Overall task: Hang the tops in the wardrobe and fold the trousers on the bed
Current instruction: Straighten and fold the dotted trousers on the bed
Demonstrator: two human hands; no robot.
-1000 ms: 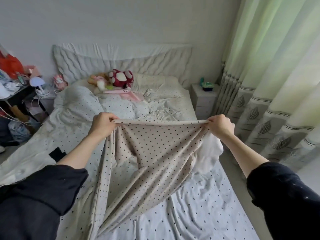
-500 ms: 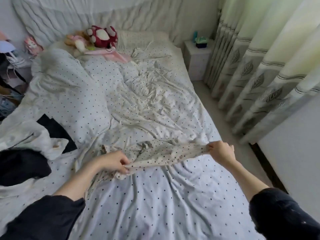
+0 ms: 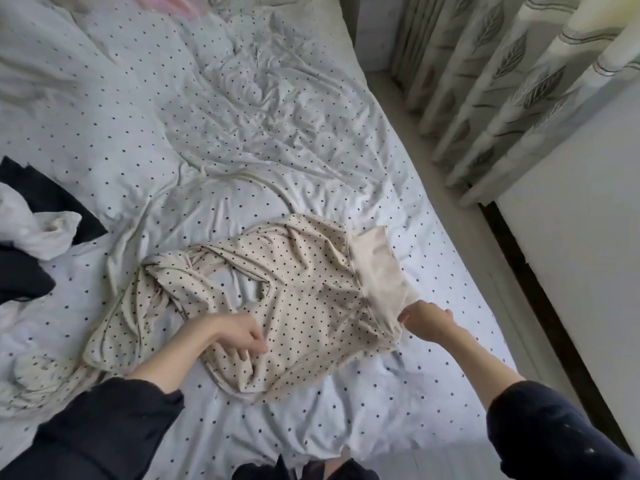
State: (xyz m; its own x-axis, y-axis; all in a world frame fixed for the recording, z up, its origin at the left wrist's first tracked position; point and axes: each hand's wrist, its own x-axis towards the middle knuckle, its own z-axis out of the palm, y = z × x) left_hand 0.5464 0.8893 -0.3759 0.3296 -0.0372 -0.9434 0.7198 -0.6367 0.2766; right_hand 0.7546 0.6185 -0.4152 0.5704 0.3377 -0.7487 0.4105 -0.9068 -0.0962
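Observation:
Cream trousers with black dots (image 3: 298,271) lie crumpled on the dotted white bed (image 3: 242,126), waistband turned to the right, legs trailing toward the lower left. My right hand (image 3: 427,318) pinches the near corner of the plain cream waistband. My left hand (image 3: 235,336) rests on the trouser fabric with fingers curled; I cannot make out whether they grip a fold.
A heap of dark and white clothes (image 3: 31,237) sits at the bed's left edge. Leaf-patterned curtains (image 3: 502,81) hang on the right beyond a narrow strip of floor, next to a white wall panel (image 3: 571,220). A rumpled duvet covers the far part of the bed.
The trousers, held up stretched between both hands a second ago, have come down onto the bed. My view has tilted downward and both hands have dropped nearer to me.

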